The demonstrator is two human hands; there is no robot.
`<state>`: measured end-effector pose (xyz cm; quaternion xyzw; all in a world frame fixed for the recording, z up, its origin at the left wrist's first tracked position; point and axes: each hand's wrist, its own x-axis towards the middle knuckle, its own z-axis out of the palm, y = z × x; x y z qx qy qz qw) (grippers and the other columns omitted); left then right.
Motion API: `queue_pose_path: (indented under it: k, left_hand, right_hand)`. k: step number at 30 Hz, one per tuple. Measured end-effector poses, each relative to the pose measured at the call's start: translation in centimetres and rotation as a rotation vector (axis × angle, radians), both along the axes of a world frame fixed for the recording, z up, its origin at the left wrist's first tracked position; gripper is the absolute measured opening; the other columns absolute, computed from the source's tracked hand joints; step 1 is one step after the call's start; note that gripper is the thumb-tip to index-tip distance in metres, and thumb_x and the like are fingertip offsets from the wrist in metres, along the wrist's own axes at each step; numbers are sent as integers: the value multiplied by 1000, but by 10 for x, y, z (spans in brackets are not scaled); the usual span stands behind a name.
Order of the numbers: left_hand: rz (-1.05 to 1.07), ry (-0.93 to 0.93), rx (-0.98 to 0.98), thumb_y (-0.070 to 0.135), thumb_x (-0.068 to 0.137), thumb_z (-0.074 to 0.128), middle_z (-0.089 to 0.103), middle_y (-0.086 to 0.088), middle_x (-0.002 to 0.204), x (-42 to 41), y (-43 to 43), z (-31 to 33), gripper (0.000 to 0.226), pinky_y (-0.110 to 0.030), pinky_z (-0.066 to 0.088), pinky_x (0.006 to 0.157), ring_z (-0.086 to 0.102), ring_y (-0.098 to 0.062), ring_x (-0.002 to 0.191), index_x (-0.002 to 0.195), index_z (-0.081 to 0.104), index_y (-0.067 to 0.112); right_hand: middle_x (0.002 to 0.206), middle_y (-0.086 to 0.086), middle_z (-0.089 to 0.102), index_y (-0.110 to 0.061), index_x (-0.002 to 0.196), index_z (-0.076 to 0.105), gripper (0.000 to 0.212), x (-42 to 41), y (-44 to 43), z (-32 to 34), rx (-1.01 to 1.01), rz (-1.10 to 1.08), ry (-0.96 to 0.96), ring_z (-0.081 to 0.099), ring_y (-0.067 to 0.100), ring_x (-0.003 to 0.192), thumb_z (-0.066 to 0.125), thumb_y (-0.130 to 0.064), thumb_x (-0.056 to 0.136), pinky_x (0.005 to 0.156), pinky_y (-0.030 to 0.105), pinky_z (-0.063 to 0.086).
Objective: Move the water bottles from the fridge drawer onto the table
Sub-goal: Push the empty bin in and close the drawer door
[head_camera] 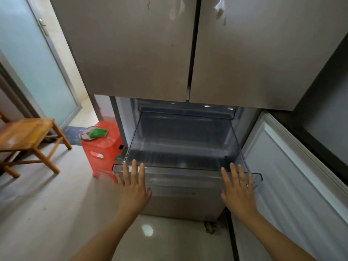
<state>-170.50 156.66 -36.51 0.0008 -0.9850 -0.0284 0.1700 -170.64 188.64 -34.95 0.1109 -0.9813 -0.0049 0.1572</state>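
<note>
**Both hands flat on the rim of a pulled-out clear drawer**

The fridge drawer sits at the centre of the view, at 6 o'clock below two brushed, grey-beige upper doors. It is drawn out toward the person. It is a box of clear, slightly cloudy plastic with a flat lip along its front edge. Through its walls only grey plastic and glare show, and the water bottles cannot be made out anywhere in the view.

The left hand, at 7 o'clock, lies palm down. Its fingers are straight and spread apart, their tips on the front lip. The right hand, at 5 o'clock, does the same, its fingers fanned over the lip's right end. Neither hand curls round anything.

At 3 o'clock of the drawer a lower door stands open, showing a white moulded lining with a ribbed seal. The frame cuts off its lower part. At 9 o'clock stands an orange plastic stool bearing a green cloth on a roundish, blurred thing. Further out at 9 o'clock a varnished wooden tabletop on square legs is cut by the left edge. Dark smudges on the upper doors are too blurred to read.
</note>
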Motion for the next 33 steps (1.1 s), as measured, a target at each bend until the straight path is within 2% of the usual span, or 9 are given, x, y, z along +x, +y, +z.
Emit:
queue_pose_path:
  k: [3, 7, 11, 14, 20, 25, 29, 31, 33]
  left_hand:
    - [-4, -17, -1, 43, 57, 60, 22, -21, 144, -2, 2, 0, 92, -54, -4, 110, -17, -33, 142, 135, 30, 5]
    - [29, -86, -30, 46, 65, 65, 21, -23, 148, -11, -7, 2, 94, -55, 1, 112, -6, -37, 142, 139, 26, 5]
    - [115, -265, -11, 51, 87, 48, -16, -15, 154, -41, -18, 35, 90, -55, -4, 113, -22, -39, 139, 147, -6, 13]
    - [108, -321, 39, 56, 88, 40, -22, -13, 153, -48, 0, 42, 89, -56, -6, 112, -28, -39, 136, 146, -13, 16]
    - [68, -240, 93, 53, 85, 50, -17, -16, 154, -54, 12, 33, 91, -56, -7, 111, -34, -32, 129, 148, -5, 16]
    - [-4, -146, -63, 47, 53, 81, 24, -28, 147, -29, 2, 4, 120, -55, 20, 109, 5, -44, 139, 146, 14, 11]
    - [-8, -145, -71, 50, 44, 83, 17, -26, 147, -28, 2, -5, 127, -44, -4, 112, -13, -35, 142, 144, 15, 10]
    - [25, -227, -76, 52, 45, 81, 16, -27, 148, -31, 1, 2, 132, -42, -8, 111, -15, -35, 142, 147, 8, 11]
    - [59, -263, -113, 57, 58, 73, -1, -26, 152, -46, -3, 14, 125, -41, -21, 109, -30, -31, 138, 147, -4, 14]
  right_hand:
    - [142, 18, 29, -20, 148, -6, 135, -3, 5, -6, -9, 4, 44, -10, 29, 144, 86, -23, 50, 112, 49, -1]
    - [142, 18, 29, -19, 148, -7, 135, -6, -1, -7, 25, 26, 67, -13, 29, 143, 86, -23, 49, 111, 53, 3]
    - [143, 15, 28, -21, 148, -4, 132, -24, -19, -11, 79, 93, 91, -14, 29, 143, 83, -22, 49, 112, 49, 0]
    - [140, 17, 32, -22, 148, -2, 134, -46, -6, -5, 76, 52, 70, -15, 30, 143, 84, -18, 45, 111, 49, 0]
    - [139, 14, 31, -22, 147, -10, 137, -67, 12, 4, 131, 96, 82, 16, 37, 135, 81, -11, 46, 113, 47, -5]
    - [138, 19, 31, -17, 148, -5, 119, -64, 10, -8, 90, 84, 105, 22, 41, 133, 74, -17, 59, 112, 50, -2]
    - [136, 20, 33, -14, 142, 23, 57, -66, 12, -17, 78, 63, 151, 34, 38, 125, 32, -32, 90, 105, 53, 19]
    - [132, 20, 38, -14, 134, 36, 48, -71, 7, -14, 41, 46, 90, 36, 37, 122, 14, -36, 96, 100, 52, 26]
    - [128, 22, 47, -15, 130, 39, 46, -84, -1, -9, 38, 19, 80, 37, 37, 121, 22, -38, 94, 98, 52, 26]
